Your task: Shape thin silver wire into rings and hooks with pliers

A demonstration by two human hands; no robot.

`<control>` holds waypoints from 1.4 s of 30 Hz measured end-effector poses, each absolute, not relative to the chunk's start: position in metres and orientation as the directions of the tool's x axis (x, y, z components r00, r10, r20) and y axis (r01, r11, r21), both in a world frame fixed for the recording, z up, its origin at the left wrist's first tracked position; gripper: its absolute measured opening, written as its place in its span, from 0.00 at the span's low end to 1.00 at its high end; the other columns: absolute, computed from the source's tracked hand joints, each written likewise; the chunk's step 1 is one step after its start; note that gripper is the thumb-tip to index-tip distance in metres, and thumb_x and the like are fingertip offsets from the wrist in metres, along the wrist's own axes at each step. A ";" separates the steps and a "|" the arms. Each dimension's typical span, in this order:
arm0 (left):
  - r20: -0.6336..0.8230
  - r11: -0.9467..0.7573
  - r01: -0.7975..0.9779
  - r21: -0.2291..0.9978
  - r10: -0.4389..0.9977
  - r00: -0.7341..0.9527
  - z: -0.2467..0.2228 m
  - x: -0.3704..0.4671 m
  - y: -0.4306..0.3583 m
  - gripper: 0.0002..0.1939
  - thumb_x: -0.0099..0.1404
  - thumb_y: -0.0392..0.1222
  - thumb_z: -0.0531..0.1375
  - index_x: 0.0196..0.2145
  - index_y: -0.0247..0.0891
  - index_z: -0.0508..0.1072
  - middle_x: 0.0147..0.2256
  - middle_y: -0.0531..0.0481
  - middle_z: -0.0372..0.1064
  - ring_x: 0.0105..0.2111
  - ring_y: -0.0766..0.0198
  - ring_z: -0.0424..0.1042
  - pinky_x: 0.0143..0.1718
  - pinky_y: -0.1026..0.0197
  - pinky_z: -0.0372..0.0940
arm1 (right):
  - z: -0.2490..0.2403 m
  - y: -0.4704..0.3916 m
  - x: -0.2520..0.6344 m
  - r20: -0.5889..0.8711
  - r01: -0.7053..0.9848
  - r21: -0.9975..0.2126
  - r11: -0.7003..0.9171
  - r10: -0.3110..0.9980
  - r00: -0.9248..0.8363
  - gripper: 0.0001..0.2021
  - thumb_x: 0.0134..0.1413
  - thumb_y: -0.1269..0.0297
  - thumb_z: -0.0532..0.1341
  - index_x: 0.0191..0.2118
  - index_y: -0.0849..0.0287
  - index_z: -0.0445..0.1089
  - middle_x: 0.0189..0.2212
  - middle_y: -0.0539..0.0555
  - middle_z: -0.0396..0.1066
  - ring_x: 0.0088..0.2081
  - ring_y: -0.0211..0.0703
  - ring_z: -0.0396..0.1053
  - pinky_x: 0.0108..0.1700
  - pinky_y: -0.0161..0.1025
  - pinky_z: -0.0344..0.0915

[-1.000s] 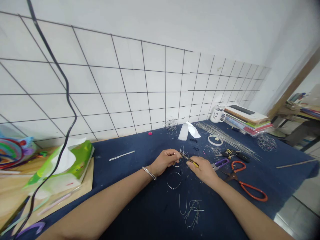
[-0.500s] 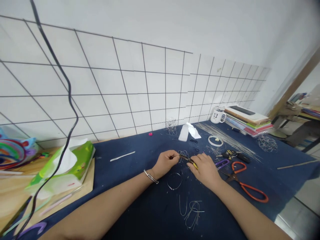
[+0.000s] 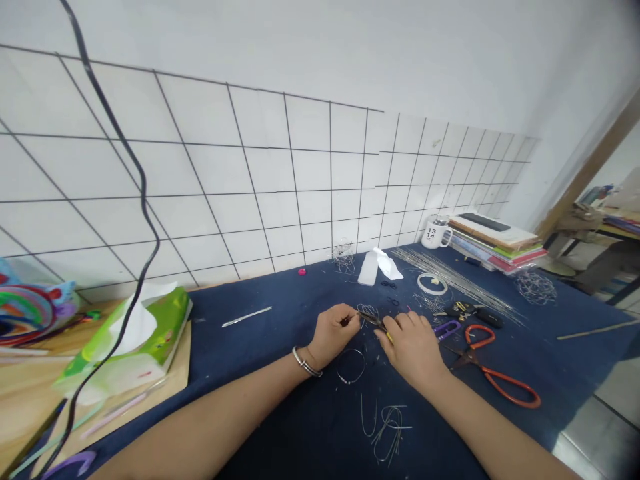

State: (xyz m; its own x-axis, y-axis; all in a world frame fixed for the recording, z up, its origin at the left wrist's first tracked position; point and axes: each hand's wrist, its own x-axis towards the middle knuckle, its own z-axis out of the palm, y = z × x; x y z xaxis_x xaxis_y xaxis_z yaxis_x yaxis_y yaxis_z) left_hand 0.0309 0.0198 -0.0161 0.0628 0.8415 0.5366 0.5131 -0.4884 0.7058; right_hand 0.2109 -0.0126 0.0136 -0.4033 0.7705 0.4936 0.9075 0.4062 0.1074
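Note:
My right hand (image 3: 413,347) is wrapped round yellow-handled pliers (image 3: 371,319), whose dark jaws point left. The jaw tips meet the fingertips of my left hand (image 3: 334,333), which is closed in a pinch on something too small to make out. A silver bangle (image 3: 306,362) is round my left wrist. Just behind the pliers is a small coil of thin wire (image 3: 369,309). A wire ring (image 3: 351,366) lies on the dark blue cloth in front of my hands, and bent wire pieces (image 3: 390,430) are nearer the front edge.
Orange-handled scissors (image 3: 505,383), purple-handled snips (image 3: 447,329) and black pliers (image 3: 487,316) lie at the right. Long wires (image 3: 460,283), a white spool (image 3: 432,284), a mug (image 3: 436,233) and stacked books (image 3: 495,243) stand behind. A tissue pack (image 3: 167,333) and a hanging black cable (image 3: 143,193) are left.
My right hand has turned slightly, its fingers now covering more of the yellow handles. My left hand stays at the jaw tips. The whole view has shifted a little.

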 end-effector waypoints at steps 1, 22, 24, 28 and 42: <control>0.539 -0.490 0.515 0.703 0.840 0.062 -0.016 0.031 0.020 0.08 0.55 0.37 0.53 0.21 0.35 0.67 0.21 0.53 0.62 0.23 0.70 0.58 0.27 0.67 0.53 | 0.014 -0.013 0.211 0.497 0.907 0.111 0.407 0.767 -0.405 0.15 0.57 0.57 0.48 0.36 0.59 0.69 0.27 0.58 0.64 0.34 0.47 0.57 0.37 0.41 0.47; 0.522 -0.473 0.525 0.708 0.851 0.064 -0.014 0.031 0.018 0.07 0.54 0.36 0.54 0.20 0.35 0.67 0.21 0.53 0.62 0.22 0.70 0.59 0.26 0.67 0.54 | 0.009 -0.007 0.216 0.471 0.872 0.164 0.461 0.740 -0.480 0.15 0.58 0.61 0.47 0.39 0.60 0.68 0.26 0.58 0.64 0.34 0.45 0.58 0.38 0.41 0.47; 0.517 -0.472 0.509 0.720 0.854 0.061 -0.014 0.031 0.018 0.07 0.54 0.36 0.54 0.20 0.35 0.67 0.21 0.53 0.62 0.23 0.70 0.59 0.27 0.67 0.54 | 0.009 -0.007 0.216 0.470 0.873 0.156 0.462 0.743 -0.477 0.15 0.58 0.60 0.47 0.39 0.60 0.68 0.26 0.58 0.64 0.34 0.45 0.58 0.37 0.41 0.47; 0.498 -0.463 0.475 0.749 0.865 0.058 -0.013 0.030 0.019 0.07 0.54 0.37 0.54 0.20 0.35 0.67 0.21 0.53 0.62 0.23 0.70 0.59 0.26 0.68 0.54 | 0.010 -0.005 0.217 0.453 0.883 0.101 0.458 0.770 -0.450 0.14 0.58 0.59 0.48 0.39 0.57 0.68 0.27 0.56 0.65 0.35 0.45 0.58 0.39 0.40 0.48; 0.489 -0.434 0.417 0.799 0.871 -0.031 -0.018 0.028 0.026 0.08 0.55 0.40 0.54 0.23 0.35 0.69 0.22 0.53 0.62 0.24 0.70 0.58 0.27 0.68 0.54 | 0.022 -0.013 0.213 0.496 0.876 0.004 0.483 0.760 -0.421 0.15 0.57 0.57 0.48 0.37 0.58 0.68 0.30 0.56 0.65 0.37 0.45 0.58 0.40 0.40 0.48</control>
